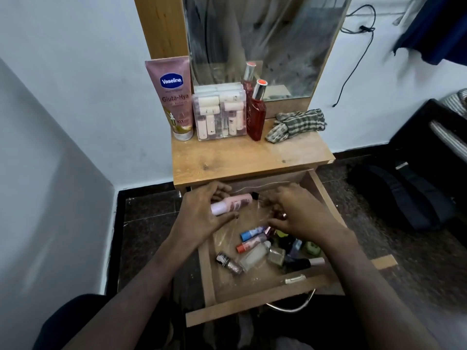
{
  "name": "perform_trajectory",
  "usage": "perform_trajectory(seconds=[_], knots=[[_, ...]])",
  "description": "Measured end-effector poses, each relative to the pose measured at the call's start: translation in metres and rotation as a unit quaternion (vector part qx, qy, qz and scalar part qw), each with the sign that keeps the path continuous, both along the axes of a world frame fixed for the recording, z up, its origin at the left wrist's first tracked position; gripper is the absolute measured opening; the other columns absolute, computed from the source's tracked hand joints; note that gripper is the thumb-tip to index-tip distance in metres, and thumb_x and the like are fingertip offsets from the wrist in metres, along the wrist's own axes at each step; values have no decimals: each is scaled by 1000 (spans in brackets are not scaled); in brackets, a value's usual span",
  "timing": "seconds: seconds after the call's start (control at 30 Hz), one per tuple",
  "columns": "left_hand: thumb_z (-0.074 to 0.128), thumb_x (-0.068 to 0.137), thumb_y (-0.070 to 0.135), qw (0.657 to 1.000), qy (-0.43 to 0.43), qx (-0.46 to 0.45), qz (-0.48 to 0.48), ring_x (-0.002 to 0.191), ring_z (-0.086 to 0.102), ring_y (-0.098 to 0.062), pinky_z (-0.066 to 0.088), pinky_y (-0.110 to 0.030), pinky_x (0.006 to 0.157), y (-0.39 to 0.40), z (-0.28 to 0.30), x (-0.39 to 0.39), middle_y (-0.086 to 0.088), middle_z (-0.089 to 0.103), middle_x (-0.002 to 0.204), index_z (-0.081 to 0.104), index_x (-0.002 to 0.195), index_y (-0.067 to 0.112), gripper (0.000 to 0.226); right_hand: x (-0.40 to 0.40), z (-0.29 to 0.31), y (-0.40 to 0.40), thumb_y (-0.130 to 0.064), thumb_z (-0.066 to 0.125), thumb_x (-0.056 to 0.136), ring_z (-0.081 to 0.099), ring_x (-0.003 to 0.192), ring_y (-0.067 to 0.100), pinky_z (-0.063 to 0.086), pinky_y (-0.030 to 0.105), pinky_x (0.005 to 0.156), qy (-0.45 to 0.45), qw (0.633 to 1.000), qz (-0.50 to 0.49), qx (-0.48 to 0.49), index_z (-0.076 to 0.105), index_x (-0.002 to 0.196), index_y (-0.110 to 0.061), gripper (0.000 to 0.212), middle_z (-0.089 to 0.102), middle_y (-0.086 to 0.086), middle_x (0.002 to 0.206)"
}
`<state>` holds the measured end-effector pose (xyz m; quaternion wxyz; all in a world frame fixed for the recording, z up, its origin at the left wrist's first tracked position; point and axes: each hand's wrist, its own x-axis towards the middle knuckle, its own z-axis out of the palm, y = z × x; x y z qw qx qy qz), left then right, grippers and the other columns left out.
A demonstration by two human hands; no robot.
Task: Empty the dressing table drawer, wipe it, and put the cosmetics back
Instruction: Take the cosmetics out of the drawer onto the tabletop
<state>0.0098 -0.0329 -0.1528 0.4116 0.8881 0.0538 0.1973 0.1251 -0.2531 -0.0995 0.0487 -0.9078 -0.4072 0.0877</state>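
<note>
The wooden drawer (252, 303) stands pulled out below the dressing table top (242, 157). My left hand (199, 215) grips a pink and white bottle (231, 203) at the drawer's back left. Over the back right of the drawer my right hand (295, 213) reaches down with curled fingers; what they touch is hidden. Several small cosmetics lie in the drawer on a clear plastic liner: a blue tube (251, 233), a red-capped tube (249, 245), a clear bottle (254, 256), nail polish bottles (228, 263).
On the table top stand a pink Vaseline tube (174, 97), a clear box of small bottles (219, 112) and a red perfume bottle (257, 114). A checked cloth (297, 125) lies at the right. A dark bag (394, 195) sits on the floor at right.
</note>
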Motion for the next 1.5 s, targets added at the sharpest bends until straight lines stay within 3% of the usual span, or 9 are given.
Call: perform_trajectory(seconds=[0.13,0.3,0.53,0.73,1.0,1.23,1.3,1.37,1.5], knots=[[98,71,38,1000,5,-5,1,99,70,4,54,-9,82,-2,1,-2,16,74,109,72,118,21,57,-9,10,-12,-52,86,74,45,131,26,39,42,105,-47,986,7,-160,62,134,-35,67,56,-2,136],[95,76,35,1000,2,27,16,102,67,8,51,-5,81,-3,0,-1,18,73,113,71,119,24,51,-10,2,-7,-38,90,76,44,137,29,40,45,110,0,985,14,-174,62,133,-40,64,48,4,146],[95,77,33,1000,6,9,21,100,69,6,54,-7,77,-2,-1,-1,14,74,113,70,121,23,52,0,-27,13,-33,79,89,59,119,23,54,40,92,35,996,-13,78,67,123,-25,37,63,-1,124],[97,73,37,1000,-1,11,25,92,71,-2,57,-17,73,0,3,-3,16,74,101,73,106,24,43,13,-27,-2,-29,80,90,64,91,12,60,39,78,6,983,-69,168,74,106,-27,17,67,-10,97],[91,77,45,990,-1,-105,94,80,74,-8,60,-22,65,-13,14,-6,10,77,88,78,110,26,41,-9,-20,3,-30,82,90,69,104,-4,53,11,84,220,932,-28,285,69,134,-24,46,74,-14,121],[85,85,39,983,-8,-173,66,92,77,-2,63,-22,78,-26,24,-7,15,81,101,78,118,22,38,-18,-17,22,-19,81,91,77,103,13,62,38,93,359,851,-67,376,73,120,-18,30,80,-3,109],[86,87,33,985,-16,-159,70,92,77,0,62,-19,78,-27,23,-9,14,81,102,77,120,19,37,-14,-14,20,-18,81,91,75,103,6,60,24,91,327,880,-45,341,72,124,-19,34,79,-5,112],[85,88,33,986,-23,-142,78,92,75,2,59,-16,76,-27,20,-9,14,80,101,77,119,19,35,-5,-12,10,-25,81,91,71,94,2,53,11,81,175,954,-46,239,73,124,-22,35,78,-7,111],[85,88,26,991,-20,-120,53,90,73,7,53,-6,72,-27,20,-9,21,74,99,74,118,16,33,9,-3,-13,-48,79,87,66,98,17,55,32,82,-27,996,-80,6,76,104,-27,28,75,-5,101]])
